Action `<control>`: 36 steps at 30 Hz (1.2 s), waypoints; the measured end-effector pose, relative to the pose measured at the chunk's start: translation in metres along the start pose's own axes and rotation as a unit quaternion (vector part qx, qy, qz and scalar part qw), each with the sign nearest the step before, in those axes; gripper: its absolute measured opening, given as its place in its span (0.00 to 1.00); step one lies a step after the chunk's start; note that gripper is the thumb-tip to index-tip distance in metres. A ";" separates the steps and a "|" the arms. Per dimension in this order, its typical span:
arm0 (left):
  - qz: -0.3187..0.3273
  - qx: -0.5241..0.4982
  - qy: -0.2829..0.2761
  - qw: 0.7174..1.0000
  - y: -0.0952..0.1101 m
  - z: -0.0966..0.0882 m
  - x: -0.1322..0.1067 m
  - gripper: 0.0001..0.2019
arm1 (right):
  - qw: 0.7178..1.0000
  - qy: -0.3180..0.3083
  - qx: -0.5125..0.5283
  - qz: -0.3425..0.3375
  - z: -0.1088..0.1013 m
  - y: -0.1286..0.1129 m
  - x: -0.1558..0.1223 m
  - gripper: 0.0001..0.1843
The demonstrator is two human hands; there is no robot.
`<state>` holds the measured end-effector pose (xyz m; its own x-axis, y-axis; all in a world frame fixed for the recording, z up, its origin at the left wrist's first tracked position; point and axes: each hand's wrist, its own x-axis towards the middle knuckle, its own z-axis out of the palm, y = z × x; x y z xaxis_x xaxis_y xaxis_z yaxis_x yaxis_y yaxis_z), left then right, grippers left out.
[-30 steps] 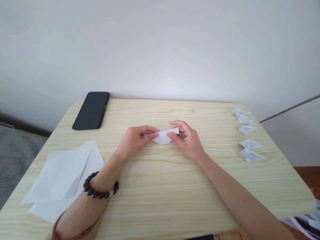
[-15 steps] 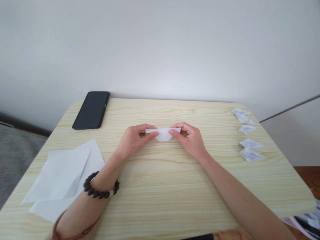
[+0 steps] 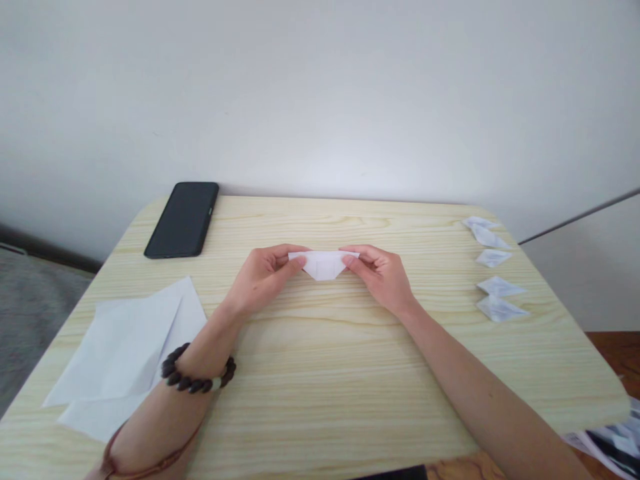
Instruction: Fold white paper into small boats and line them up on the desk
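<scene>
A small white folded paper (image 3: 325, 265) is held over the middle of the wooden table (image 3: 320, 373). Its top edge is long and straight, and its lower corners slant inward to a short bottom edge. My left hand (image 3: 265, 277) pinches the left end, thumb in front and fingers behind. On the right end, my right hand (image 3: 383, 277) has the same closed pinch. The fingertips behind the paper are partly hidden. Faint crease lines show on its face.
Loose white paper sheets (image 3: 115, 353) overlap at the left, partly under my left forearm. A black phone (image 3: 183, 220) lies at the back left. Several folded paper pieces (image 3: 501, 309) line the right side. A white wall (image 3: 320, 100) stands behind the table.
My left thumb has slid outward to the left along the paper, and my right thumb a little to the right. More of the paper's face shows, without the folded strip seen along the top.
</scene>
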<state>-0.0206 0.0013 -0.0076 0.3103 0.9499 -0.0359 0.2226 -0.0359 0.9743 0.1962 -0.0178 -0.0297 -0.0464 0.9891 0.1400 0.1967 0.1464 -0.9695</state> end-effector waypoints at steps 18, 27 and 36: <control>0.051 0.141 0.020 0.988 0.003 0.014 -0.004 0.08 | 0.979 -0.055 -0.157 -0.120 0.006 -0.006 -0.005 0.07; 0.026 0.157 0.012 0.987 0.006 0.020 -0.006 0.11 | 0.967 -0.066 -0.196 -0.148 0.005 -0.006 -0.005 0.06; -0.028 0.076 -0.013 0.997 0.007 -0.002 -0.004 0.15 | 0.983 -0.071 -0.150 -0.073 -0.002 -0.009 -0.004 0.10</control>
<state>-0.0223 -0.0016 -0.0005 0.3159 0.9438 -0.0975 0.3774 -0.0307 0.9255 0.1961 -0.0231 -0.0211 -0.2275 0.9480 0.2225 0.4571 0.3057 -0.8352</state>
